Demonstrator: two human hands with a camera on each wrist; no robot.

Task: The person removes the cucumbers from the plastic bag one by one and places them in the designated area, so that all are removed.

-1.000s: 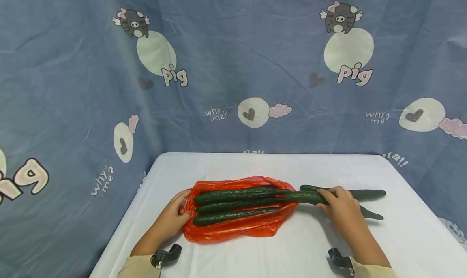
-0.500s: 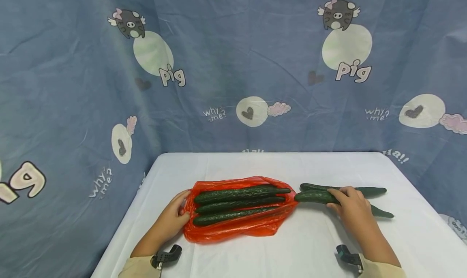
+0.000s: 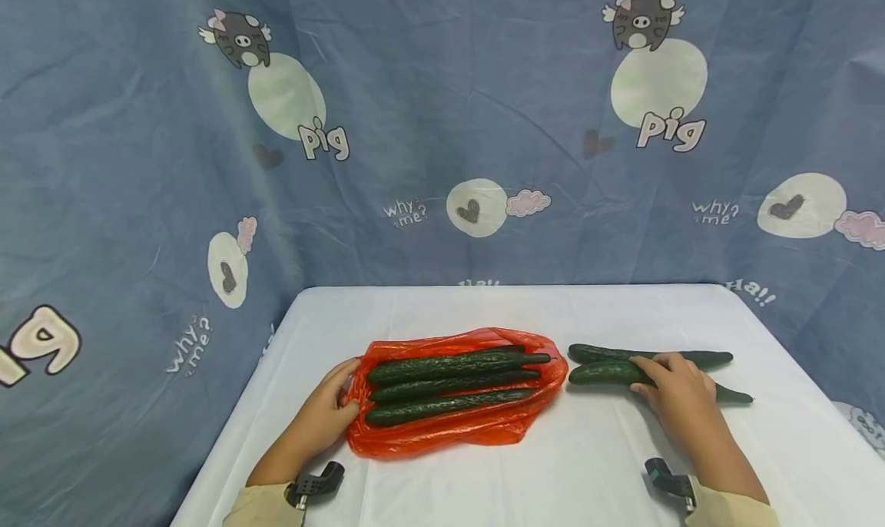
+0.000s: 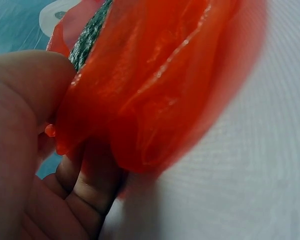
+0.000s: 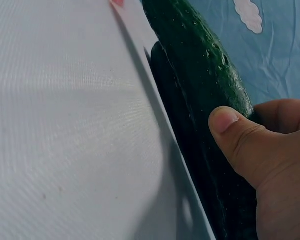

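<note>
On the white table lies a red plastic bag (image 3: pixel 484 433) with several cucumbers (image 3: pixel 442 390) side by side on it. My left hand (image 3: pixel 323 415) pinches the bag's left edge; in the left wrist view the thumb (image 4: pixel 45 80) presses the thin red film against the fingers. To the right of the bag, my right hand (image 3: pixel 681 396) grips a cucumber (image 3: pixel 604 372) around its middle, its left end just apart from the bag. Thumb and fingers lie on opposite sides of that cucumber (image 5: pixel 200 75) in the right wrist view. Another cucumber (image 3: pixel 712 358) lies right behind it.
The white table (image 3: pixel 484 488) runs on in front of the bag and behind it. A blue curtain (image 3: pixel 415 127) with printed pigs hangs at the back and along the left side. Each wrist wears a small black camera mount (image 3: pixel 319 481).
My right hand has moved to the right with its cucumber, whose left end has come away from over the bag. The left hand stays on the bag's edge.
</note>
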